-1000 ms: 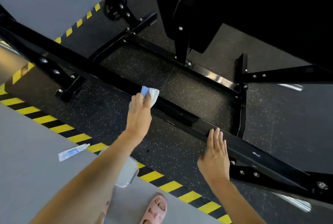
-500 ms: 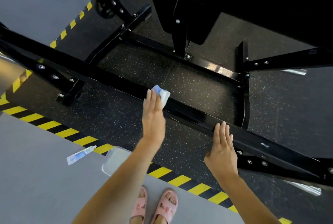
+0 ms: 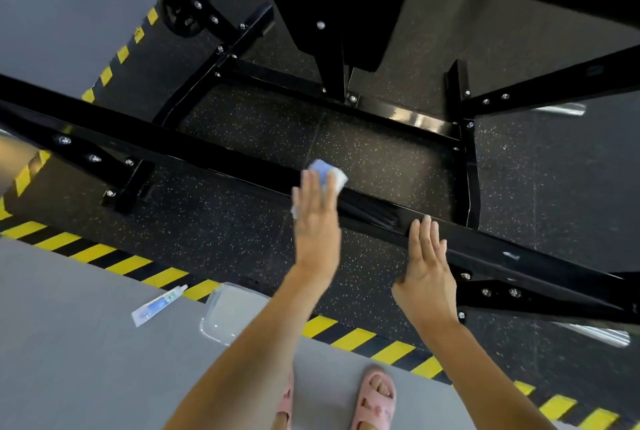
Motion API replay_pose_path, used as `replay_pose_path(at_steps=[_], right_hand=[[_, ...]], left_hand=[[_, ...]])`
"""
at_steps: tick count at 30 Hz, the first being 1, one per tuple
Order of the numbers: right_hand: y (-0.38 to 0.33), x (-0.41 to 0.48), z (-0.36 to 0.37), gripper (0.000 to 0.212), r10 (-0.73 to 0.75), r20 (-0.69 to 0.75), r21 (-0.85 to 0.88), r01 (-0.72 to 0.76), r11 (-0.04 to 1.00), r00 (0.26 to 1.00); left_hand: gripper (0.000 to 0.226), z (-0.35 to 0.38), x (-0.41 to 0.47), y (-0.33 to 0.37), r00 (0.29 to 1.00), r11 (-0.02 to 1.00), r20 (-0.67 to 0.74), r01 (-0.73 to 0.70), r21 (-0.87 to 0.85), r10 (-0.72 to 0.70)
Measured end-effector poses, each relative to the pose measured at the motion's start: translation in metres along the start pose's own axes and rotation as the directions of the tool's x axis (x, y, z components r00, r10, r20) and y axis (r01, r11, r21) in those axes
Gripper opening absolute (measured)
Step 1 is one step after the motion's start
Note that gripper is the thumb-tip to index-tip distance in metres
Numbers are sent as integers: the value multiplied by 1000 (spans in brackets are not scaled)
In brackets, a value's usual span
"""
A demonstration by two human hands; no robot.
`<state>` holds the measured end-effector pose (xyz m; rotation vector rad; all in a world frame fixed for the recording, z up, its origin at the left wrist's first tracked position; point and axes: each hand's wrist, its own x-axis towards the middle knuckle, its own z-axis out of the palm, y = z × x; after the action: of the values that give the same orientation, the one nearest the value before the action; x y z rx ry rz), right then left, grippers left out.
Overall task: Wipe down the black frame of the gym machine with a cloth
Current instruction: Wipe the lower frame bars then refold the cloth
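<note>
Gym floor (image 3: pixel 242 232); L hand (image 3: pixel 317 222), cloth (image 3: pixel 329 171) on frame (image 3: pixel 485 249)

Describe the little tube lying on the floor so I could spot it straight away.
Find the yellow-and-black hazard stripe that crosses the floor on the near side of the black frame. On the grey floor just at the stripe's near edge lies the tube, left of a clear plastic tray. The tube is slim, white and blue; the tray is wide and see-through.
</note>
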<state>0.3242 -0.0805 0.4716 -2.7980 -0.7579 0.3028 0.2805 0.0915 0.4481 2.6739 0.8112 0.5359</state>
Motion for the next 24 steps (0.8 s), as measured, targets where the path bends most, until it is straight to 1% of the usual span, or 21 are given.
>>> replay_pose_path(at_steps=[1,3,5,6,7,8,9,10,11,12,13,14,15,16,17,18,20,21,22,23,24], right_hand=[[3,0,-2,90,-29,16,2,29,1000,999],[11,-1,-7,92,-94,65,55,90,994,993],[26,-6,-13,95,-149,74,77,143,987,986],[36,-11,-15,95,-166,58,44,164,985,984],[46,-15,-17,95,-166,39,6,165,986,985],[56,-20,-20,93,-143,12,-5,143,990,990],[67,-24,-23,91,-108,-25,3,108,994,994],[78,-27,-26,89,-67,-62,21,68,997,996],[87,-29,-29,87,-24,-95,38,28,999,995],[97,-31,-32,87,15,-118,48,-9,999,993],[105,-32,-34,87,42,-122,42,-37,998,992],[113,-34,-36,87,57,-113,29,-54,998,992],[121,-35,-38,87,63,-103,16,-62,998,993],[127,-35,-40,87,64,-93,7,-64,998,994],[133,-36,-42,87,68,-86,0,-68,998,994],[139,-36,-44,86,75,-84,-7,-76,997,994],[149,-37,-46,86,89,-66,-34,-92,995,994],[154,-39,-45,85,92,-51,-45,-94,995,994],[158,-42,-45,84,94,-35,-48,-95,994,995],[160,-44,-44,83,100,-18,-50,-100,994,995],[163,-47,-43,83,108,-6,-55,-108,993,994]], left_hand=[[85,9,-7,29,994,994,41,-99,-44,101],[86,15,-19,68,925,933,127,-349,-91,359],[86,10,-15,62,833,857,206,-510,-73,513],[86,5,-11,47,814,837,201,-542,-73,544],[85,-1,-6,29,829,850,193,-521,-77,525],[85,-6,-2,11,883,899,173,-436,-49,437],[83,-10,1,-5,948,956,124,-292,-25,292],[80,-11,3,-12,992,994,62,-107,-35,109],[76,-10,4,-7,997,995,14,74,-66,-73],[72,-5,3,14,976,972,-18,213,-98,-215],[68,2,-3,45,959,953,-29,274,-131,-280],[64,10,-14,78,968,956,-31,241,-166,-249],[61,21,-26,112,989,972,-32,135,-190,-144],[59,34,-41,144,1000,979,-1,1,-204,-1],[59,41,-55,170,987,968,80,-117,-223,137],[59,46,-65,185,956,950,151,-214,-226,252],[62,48,-63,176,869,891,212,-412,-192,447],[67,42,-54,159,850,875,216,-447,-185,480],[74,35,-45,140,871,893,214,-408,-191,443],[81,27,-37,118,921,934,195,-301,-191,337],[83,20,-29,95,972,974,147,-162,-161,186]])
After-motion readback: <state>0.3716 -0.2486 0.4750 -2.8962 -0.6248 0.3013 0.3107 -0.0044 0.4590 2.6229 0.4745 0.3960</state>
